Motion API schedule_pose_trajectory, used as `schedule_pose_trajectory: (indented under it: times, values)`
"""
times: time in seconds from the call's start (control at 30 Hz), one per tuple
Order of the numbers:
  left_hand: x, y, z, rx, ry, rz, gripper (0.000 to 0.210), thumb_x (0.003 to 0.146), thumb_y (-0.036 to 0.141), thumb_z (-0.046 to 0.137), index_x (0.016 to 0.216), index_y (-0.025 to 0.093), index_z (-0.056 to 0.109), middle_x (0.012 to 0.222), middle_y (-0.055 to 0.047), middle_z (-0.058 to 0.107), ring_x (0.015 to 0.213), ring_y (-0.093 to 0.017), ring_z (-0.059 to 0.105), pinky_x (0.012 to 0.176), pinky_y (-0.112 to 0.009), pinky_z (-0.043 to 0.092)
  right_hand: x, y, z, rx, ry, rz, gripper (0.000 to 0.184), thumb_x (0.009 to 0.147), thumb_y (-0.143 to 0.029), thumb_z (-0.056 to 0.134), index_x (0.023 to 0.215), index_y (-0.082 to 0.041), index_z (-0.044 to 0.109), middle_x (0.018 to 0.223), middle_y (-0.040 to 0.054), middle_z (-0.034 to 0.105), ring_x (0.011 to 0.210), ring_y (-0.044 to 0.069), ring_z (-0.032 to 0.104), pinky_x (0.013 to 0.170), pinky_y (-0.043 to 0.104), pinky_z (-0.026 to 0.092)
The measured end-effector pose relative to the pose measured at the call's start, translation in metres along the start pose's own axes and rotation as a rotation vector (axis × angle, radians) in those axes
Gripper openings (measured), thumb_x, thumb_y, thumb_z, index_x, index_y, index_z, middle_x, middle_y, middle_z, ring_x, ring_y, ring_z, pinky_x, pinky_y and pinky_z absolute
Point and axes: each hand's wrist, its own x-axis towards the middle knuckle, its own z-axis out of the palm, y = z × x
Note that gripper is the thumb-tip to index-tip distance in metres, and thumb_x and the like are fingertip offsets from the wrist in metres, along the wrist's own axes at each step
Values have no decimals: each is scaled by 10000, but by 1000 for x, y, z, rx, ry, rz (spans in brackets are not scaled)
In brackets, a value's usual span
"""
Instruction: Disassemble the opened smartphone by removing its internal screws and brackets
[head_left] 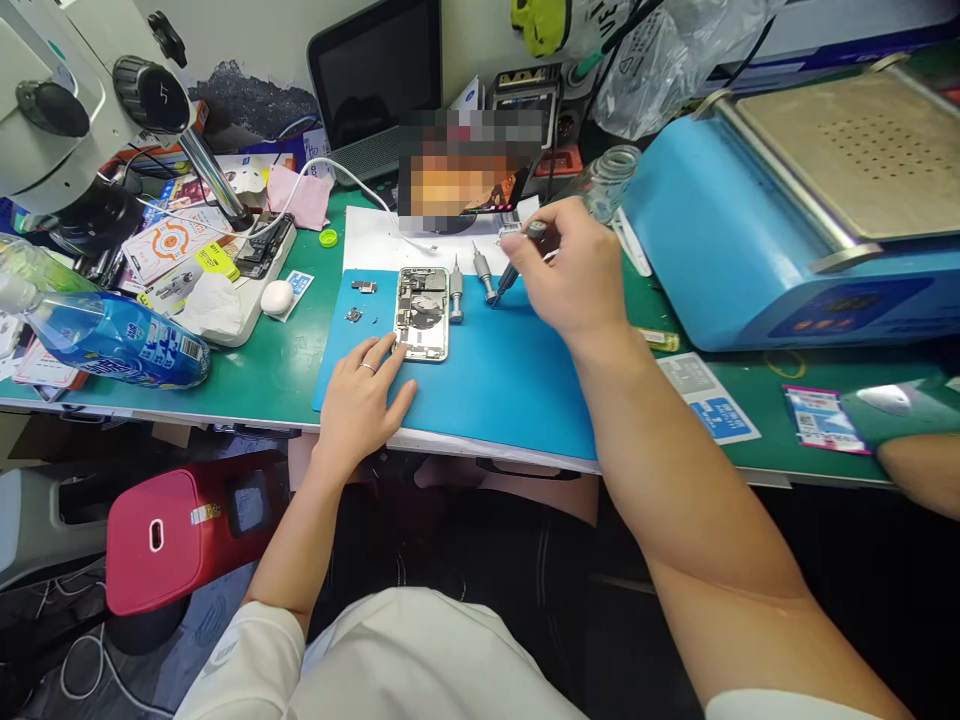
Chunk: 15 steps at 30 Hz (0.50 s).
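An opened phone [422, 314] lies with its inner parts exposed on a blue mat [487, 390]. My left hand [364, 395], a ring on one finger, rests flat at the phone's lower left corner, fingers spread. In a closed grip, my right hand [577, 270] holds a dark screwdriver [511, 280], its tip pointing down at the mat right of the phone. Two grey screwdrivers stand between: one screwdriver [456, 292] beside the phone, the other screwdriver [483, 271] near the held tip. Small phone parts [354, 314] and a metal piece [364, 287] lie left of the phone.
A microscope [97, 110] and a blue bottle [127, 335] occupy the left. At right stands a blue machine [697, 220] with a metal plate on top. A glass jar [611, 180] is behind my right hand. A white cable [352, 170] crosses the back; another person's arm [922, 470] shows far right.
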Motion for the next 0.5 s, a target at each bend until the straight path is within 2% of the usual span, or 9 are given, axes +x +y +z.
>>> schedule_pose_trajectory:
  times: [0.07, 0.13, 0.3, 0.5]
  values:
    - [0, 0, 0, 0, -1, 1, 465, 1099, 395, 558, 1499, 166, 621, 1596, -113, 607, 1464, -358, 559, 1192, -522, 494, -2, 4, 2, -3, -64, 27, 316, 909, -536, 707, 1033, -268, 592, 832, 23, 689, 740, 228, 607, 726, 373, 457]
    - [0, 0, 0, 2, 5, 5, 467, 1098, 392, 560, 1496, 154, 622, 1590, -116, 611, 1458, -361, 562, 1187, -519, 497, -2, 6, 2, 6, -78, 44, 318, 927, -521, 710, 1083, -281, 571, 838, 21, 686, 743, 251, 629, 742, 394, 479]
    - [0, 0, 0, 4, 7, 9, 465, 1099, 391, 560, 1496, 155, 621, 1588, -114, 612, 1456, -358, 562, 1178, -513, 500, -1, 9, -5, -16, 12, 78, 271, 987, -451, 661, 1142, -287, 511, 976, 98, 702, 934, 347, 689, 849, 477, 491]
    - [0, 0, 1, 1, 10, 1, 468, 1098, 391, 558, 1496, 154, 622, 1588, -117, 614, 1455, -357, 562, 1185, -521, 497, -4, 18, 0, 133, -3, -48, 316, 1020, -491, 646, 1258, -336, 507, 984, 60, 756, 845, 285, 677, 797, 448, 535]
